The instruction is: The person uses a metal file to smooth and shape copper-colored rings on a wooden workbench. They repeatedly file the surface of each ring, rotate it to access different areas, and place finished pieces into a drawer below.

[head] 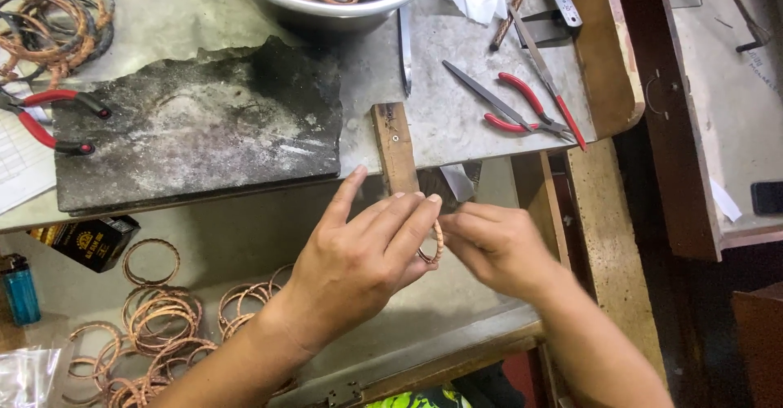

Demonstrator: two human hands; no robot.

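My left hand point(359, 253) and my right hand point(493, 245) meet in front of a small wooden peg point(395, 147) that juts from the bench edge. Between their fingertips they pinch one braided copper-coloured bangle point(437, 242), seen almost edge-on. The left fingers curl over its near side, while the right thumb and fingers grip its other side. Most of the ring is hidden by my fingers.
A dark scorched block point(204, 122) lies on the bench, red-handled pliers point(49, 118) to its left. A steel bowl point(342, 4) of bangles stands behind it. More pliers and tweezers point(522, 102) lie right. Several loose bangles point(163, 318), a blue lighter point(20, 290) and a black box point(90, 241) sit in the lower tray.
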